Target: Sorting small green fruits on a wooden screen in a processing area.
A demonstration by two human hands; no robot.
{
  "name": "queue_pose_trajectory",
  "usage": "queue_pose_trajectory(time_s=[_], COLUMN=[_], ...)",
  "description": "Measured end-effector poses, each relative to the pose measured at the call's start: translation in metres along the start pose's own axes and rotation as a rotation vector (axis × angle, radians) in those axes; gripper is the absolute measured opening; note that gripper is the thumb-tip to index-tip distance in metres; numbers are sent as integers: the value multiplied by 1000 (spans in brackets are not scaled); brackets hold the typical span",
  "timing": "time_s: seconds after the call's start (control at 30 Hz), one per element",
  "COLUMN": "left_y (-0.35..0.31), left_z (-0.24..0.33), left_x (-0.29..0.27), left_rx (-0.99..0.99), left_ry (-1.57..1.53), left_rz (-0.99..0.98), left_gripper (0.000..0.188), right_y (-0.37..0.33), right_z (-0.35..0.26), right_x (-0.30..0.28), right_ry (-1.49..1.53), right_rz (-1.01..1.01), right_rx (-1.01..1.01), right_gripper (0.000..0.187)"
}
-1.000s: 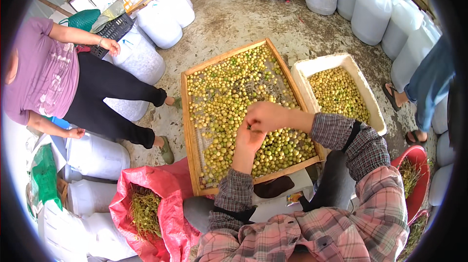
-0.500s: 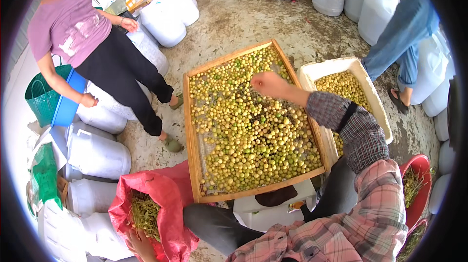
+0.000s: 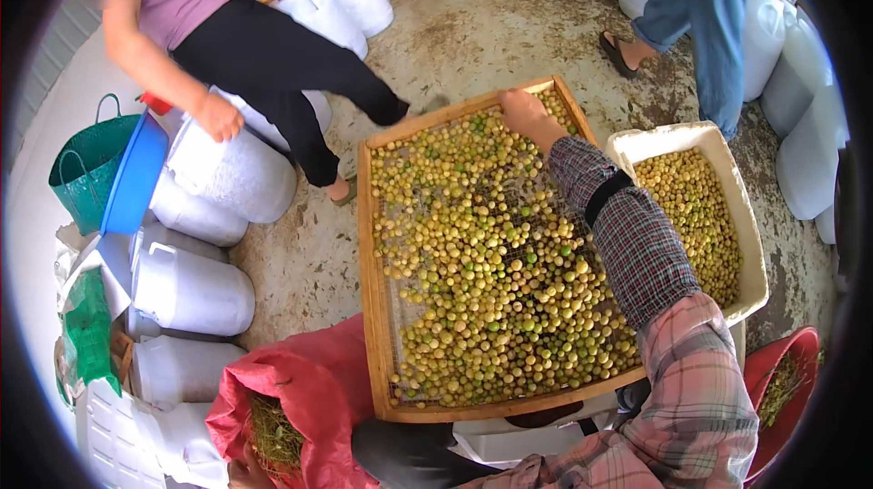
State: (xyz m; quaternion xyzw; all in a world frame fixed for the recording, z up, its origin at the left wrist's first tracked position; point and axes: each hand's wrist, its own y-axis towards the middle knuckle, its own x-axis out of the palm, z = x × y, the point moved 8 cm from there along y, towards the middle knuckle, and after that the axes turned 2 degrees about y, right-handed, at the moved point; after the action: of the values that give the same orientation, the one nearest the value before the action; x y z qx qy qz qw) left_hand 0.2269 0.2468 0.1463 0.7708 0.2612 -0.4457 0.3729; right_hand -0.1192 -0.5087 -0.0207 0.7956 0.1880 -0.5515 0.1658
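A wooden-framed mesh tray lies in front of me, covered with small round yellow-green fruits. My right hand reaches across it to the far rail, fingers curled closed; whatever they grip is hidden. Down at the lower left, my left hand is at the mouth of a red sack holding green stems. Only part of that hand shows at the picture's edge, and its fingers cannot be made out.
To the tray's right stands a white foam box of the same fruits, with a red tub of stems nearer me. White plastic barrels line the left. One person walks beyond the tray's left; another stands far right.
My right hand has moved to the tray's far rail. My left hand has sunk lower at the sack. The person on the left has stepped toward the tray; the one on the right has shifted.
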Motion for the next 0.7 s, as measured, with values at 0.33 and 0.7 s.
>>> queue_pose_trajectory(time_s=[0.33, 0.7], left_y=[69, 16], left_z=[120, 550], left_x=[-131, -28], left_rx=[125, -439], left_ry=[-762, -2252], left_rz=[269, -1554], left_gripper=[22, 38], right_y=[-13, -208], right_z=[13, -155], right_x=[2, -58], right_ry=[280, 588], right_rz=[-92, -34], right_rx=[-180, -858], right_gripper=[12, 7])
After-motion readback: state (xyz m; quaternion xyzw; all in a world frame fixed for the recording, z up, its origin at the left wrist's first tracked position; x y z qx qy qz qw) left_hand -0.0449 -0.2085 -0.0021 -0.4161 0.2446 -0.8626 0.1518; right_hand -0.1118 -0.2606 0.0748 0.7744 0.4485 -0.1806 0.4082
